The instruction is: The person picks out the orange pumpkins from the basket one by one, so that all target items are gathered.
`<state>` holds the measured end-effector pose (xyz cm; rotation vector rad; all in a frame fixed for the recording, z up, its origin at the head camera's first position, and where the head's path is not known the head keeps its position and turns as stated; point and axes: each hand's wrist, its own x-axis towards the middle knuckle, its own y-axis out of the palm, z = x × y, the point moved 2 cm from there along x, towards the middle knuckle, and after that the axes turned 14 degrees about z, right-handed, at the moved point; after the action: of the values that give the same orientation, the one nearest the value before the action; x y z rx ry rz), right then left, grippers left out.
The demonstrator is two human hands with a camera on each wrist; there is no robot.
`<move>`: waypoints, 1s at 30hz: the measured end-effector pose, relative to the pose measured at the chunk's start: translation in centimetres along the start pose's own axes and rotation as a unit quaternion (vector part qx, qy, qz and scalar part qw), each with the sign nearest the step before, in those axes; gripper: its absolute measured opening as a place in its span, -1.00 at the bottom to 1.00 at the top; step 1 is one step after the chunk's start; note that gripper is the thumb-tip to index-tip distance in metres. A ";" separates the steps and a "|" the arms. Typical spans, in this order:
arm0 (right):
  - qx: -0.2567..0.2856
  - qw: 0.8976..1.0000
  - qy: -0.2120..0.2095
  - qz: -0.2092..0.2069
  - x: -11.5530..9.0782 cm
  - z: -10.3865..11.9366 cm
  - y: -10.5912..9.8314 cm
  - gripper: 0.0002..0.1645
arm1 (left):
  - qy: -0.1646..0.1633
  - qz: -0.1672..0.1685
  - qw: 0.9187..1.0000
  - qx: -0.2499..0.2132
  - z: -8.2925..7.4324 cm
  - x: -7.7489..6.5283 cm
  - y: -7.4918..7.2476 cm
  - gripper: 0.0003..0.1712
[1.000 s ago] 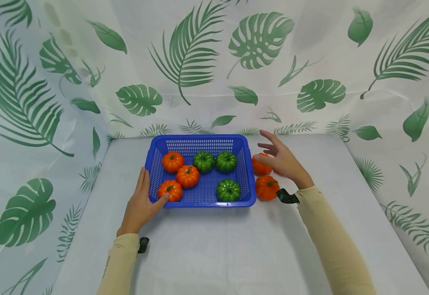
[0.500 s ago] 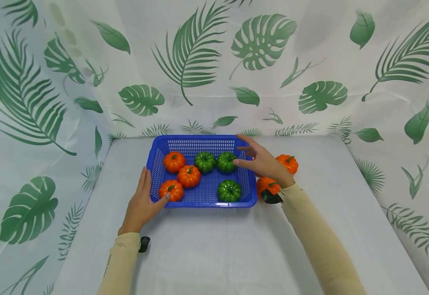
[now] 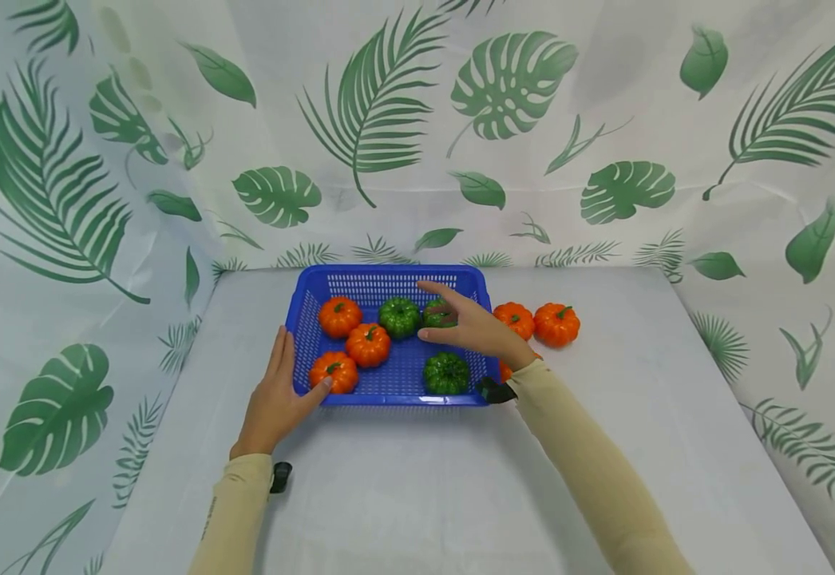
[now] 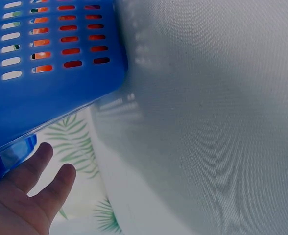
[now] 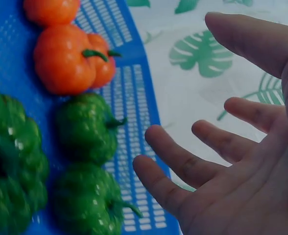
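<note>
A blue plastic basket point(image 3: 396, 398) with slotted walls holds several small pumpkins, some orange and some green. My left hand point(image 3: 274, 403) rests at its left front corner, thumb over the rim and fingers straight along the outer side; the left wrist view shows that hand point(image 4: 34, 196) beside the basket wall point(image 4: 46, 98). Over the basket's right half hovers my right hand point(image 3: 471, 323), fingers spread and holding nothing. It partly covers a green pumpkin point(image 3: 437, 308) at the back. Another green pumpkin point(image 3: 447, 374) sits in front of it, and an orange pumpkin point(image 3: 368, 345) lies toward the left.
Right of the basket, on the white table point(image 3: 403, 495), stand an orange pumpkin point(image 3: 514, 319) close to the rim and another orange pumpkin point(image 3: 557, 325) beside it. A third is mostly hidden behind my right wrist. A leaf-printed curtain point(image 3: 389, 216) rises behind the table.
My right hand has moved left from above the orange pumpkins outside to over the basket, uncovering those at the back right. My left hand stays at the basket's corner.
</note>
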<state>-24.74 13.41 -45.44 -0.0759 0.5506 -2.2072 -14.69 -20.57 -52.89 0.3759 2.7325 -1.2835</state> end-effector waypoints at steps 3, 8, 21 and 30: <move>-0.006 1.000 -0.004 0.018 1.0 -0.2 0.6 0.01 | 0.003 -0.001 1.000 0.002 0.0 0.0 0.0 0.30; -0.004 0.999 0.000 0.049 2.5 -0.5 1.5 0.02 | 0.004 -0.002 1.000 0.002 0.1 0.1 0.1 0.31; -0.029 0.992 0.038 0.114 4.9 -0.6 3.0 0.03 | 0.010 -0.006 1.000 0.002 0.3 0.1 -0.1 0.30; -0.089 0.983 0.057 0.153 6.8 -1.0 3.7 -0.02 | 0.006 -0.002 1.000 -0.002 0.5 0.2 0.1 0.31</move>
<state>-26.71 6.65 -48.72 0.0408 0.7689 -1.8678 -14.83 -20.90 -53.34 0.3808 2.7463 -1.2819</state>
